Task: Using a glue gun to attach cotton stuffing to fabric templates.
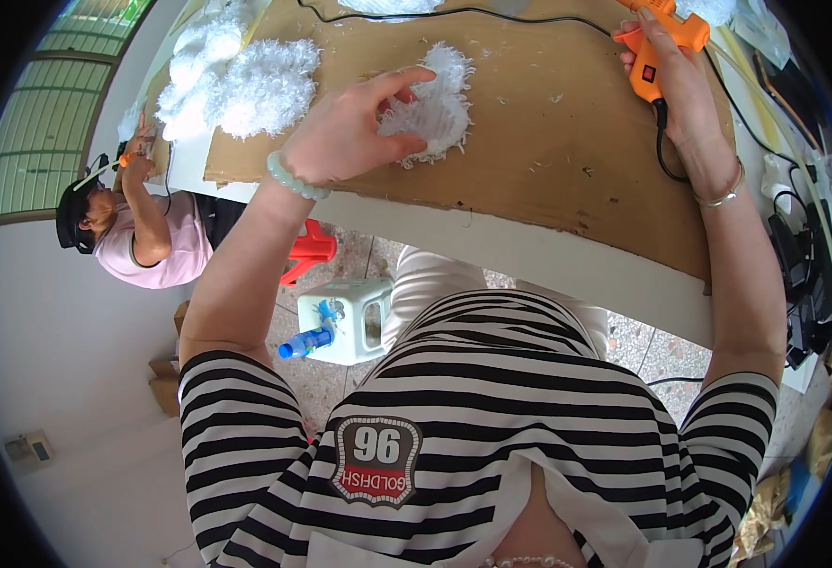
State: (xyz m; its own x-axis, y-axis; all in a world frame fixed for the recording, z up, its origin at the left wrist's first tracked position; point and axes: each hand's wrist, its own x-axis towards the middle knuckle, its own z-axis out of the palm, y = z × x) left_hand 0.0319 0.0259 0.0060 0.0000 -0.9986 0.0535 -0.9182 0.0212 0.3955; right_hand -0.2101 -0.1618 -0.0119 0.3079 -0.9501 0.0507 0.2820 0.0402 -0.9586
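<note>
Left grip [351,133]: fingers and thumb apart, spread over one white tuft [449,90] on the cardboard [548,161] covering my surface [492,233]. Right grip [681,95]: wrapped round one orange glue gun [645,80], well apart from the tuft. Progress: one piece in hand, unfinished by my judgement; one white heap [269,85] to its left (done or waiting, I cannot tell). Containers: one white jug [348,350], blue-capped, on the floor [638,346], contents hidden from me; one clear bag [761,33], upper right, contents unclear.

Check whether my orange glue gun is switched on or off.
Cannot tell. The orange glue gun is in your right hand and its red switch shows, but its position is too small to read.
</note>
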